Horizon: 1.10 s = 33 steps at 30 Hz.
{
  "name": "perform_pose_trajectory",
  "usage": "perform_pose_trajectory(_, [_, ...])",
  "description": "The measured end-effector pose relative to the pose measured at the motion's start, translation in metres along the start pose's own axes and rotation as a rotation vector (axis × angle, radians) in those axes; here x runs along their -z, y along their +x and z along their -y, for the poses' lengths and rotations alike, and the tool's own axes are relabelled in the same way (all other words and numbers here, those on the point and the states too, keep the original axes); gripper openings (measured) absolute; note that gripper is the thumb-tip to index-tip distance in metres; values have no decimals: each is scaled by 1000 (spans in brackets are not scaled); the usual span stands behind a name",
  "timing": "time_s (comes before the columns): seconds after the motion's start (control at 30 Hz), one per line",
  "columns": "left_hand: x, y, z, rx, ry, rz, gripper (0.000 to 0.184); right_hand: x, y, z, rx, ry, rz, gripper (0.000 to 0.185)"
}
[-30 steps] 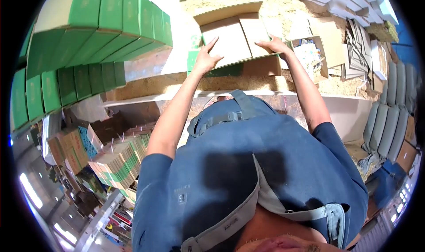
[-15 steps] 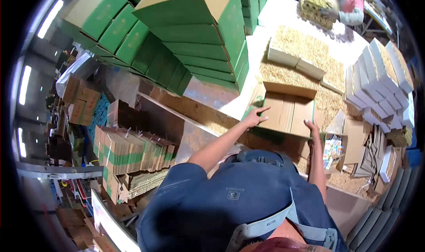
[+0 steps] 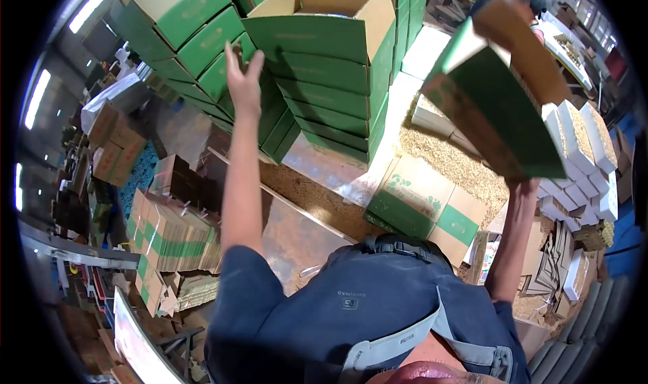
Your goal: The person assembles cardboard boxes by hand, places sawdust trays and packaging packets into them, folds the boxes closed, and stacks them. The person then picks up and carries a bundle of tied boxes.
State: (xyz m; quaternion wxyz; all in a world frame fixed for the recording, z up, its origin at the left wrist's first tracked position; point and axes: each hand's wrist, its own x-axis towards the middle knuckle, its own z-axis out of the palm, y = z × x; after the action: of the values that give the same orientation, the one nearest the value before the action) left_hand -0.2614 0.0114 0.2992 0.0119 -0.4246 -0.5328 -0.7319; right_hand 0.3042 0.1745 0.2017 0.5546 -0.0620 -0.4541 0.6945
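Observation:
My right hand (image 3: 522,185) holds up a green-and-brown cardboard box (image 3: 489,104) at the right, tilted, with brown flaps open. The box hides most of that hand's fingers. On the left, my left hand (image 3: 244,80) is raised with its fingers spread and nothing in it. It appears in front of the stacked green boxes (image 3: 202,57); I cannot tell whether it touches them. Below, a flattened green-and-brown carton (image 3: 432,202) lies on the worktable close to my body. An open-topped green box (image 3: 317,36) tops the middle stack.
White blocks with yellowish, rough faces (image 3: 580,138) are stacked at the right. Similar rough yellow material (image 3: 466,165) covers part of the table. Bundled flat cartons (image 3: 179,232) stand at the lower left. Another person (image 3: 530,6) is partly hidden behind the lifted box.
The open box has gone from the table into the air at the right, in my right hand. My left hand has moved up and left, off the box. The flat carton now shows.

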Motion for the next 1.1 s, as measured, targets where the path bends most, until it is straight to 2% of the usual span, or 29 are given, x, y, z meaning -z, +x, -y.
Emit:
perform_pose_trajectory(0.03, [4, 28, -1, 68, -96, 74, 79, 8, 24, 4, 17, -128, -123, 52])
perform_pose_trajectory(0.07, [7, 50, 8, 140, -68, 89, 71, -22, 46, 10, 50, -19, 67, 53])
perform_pose_trajectory(0.1, [2, 61, 10, 140, -189, 177, 66, -58, 71, 14, 9, 6, -341, 54])
perform_pose_trajectory(0.13, [-1, 68, 10, 139, -307, 267, 63, -70, 84, 15, -29, 88, -109, 54])
perform_pose_trajectory(0.17, [0, 72, 18, 133, -314, 267, 63, -82, 97, 15, -65, 169, 122, 54])
perform_pose_trajectory(0.2, [2, 74, 33, 228, -116, 252, 60, -131, 114, 3, 18, -18, -319, 55])
perform_pose_trajectory(0.23, [1, 75, 43, 323, 84, 236, 58, -143, 127, -2, -36, 136, -367, 53])
perform_pose_trajectory(0.27, [-3, 71, 42, 322, 77, 241, 58, -142, 141, -13, -29, 131, -370, 53])
perform_pose_trajectory(0.33, [-12, 54, 32, 186, 107, 96, 61, -155, 160, -38, -27, 37, -30, 50])
perform_pose_trajectory(0.4, [-12, 53, 29, 157, 61, 139, 54, -211, 160, -46, -147, -67, -248, 40])
perform_pose_trajectory(0.43, [-7, 55, 37, 142, 67, 197, 50, -211, 175, -54, -259, -12, -18, 35])
perform_pose_trajectory(0.47, [-3, 58, 44, 127, 76, 257, 47, -214, 185, -68, -322, -60, -179, 34])
perform_pose_trajectory(0.5, [-2, 59, 44, 126, 77, 257, 47, -244, 185, -79, -337, -217, -243, 54])
perform_pose_trajectory(0.53, [-1, 57, 42, 108, 80, 251, 45, -260, 183, -83, -327, -345, -136, 78])
perform_pose_trajectory(0.6, [-2, 52, 36, 92, 85, 256, 43, -254, 210, -96, -433, -560, 1, 92])
perform_pose_trajectory(0.67, [-5, 48, 31, 79, -77, 227, 46, -273, 209, -75, -525, -796, 132, 100])
perform_pose_trajectory(0.7, [0, 51, 35, 75, -82, 229, 46, -272, 212, -73, -490, -935, 190, 102])
perform_pose_trajectory(0.77, [14, 58, 56, 234, 40, 430, 50, -261, 222, -96, -281, -1171, 89, 89])
perform_pose_trajectory(0.8, [13, 56, 72, 228, 33, 429, 50, -254, 231, -105, -152, -1316, 70, 89])
perform_pose_trajectory(0.87, [8, 54, 97, 222, -26, 246, 56, -274, 218, -110, 5, -1337, -12, 82])
perform_pose_trajectory(0.93, [6, 50, 73, 285, 8, 249, 60, -278, 213, -115, 15, -1403, -50, 80])
perform_pose_trajectory(0.97, [4, 45, 62, 358, 45, 240, 64, -280, 210, -110, -78, -1340, -17, 79])
perform_pose_trajectory(1.1, [8, 44, 64, 330, 57, 298, 67, -279, 217, -108, -231, -1295, 22, 80])
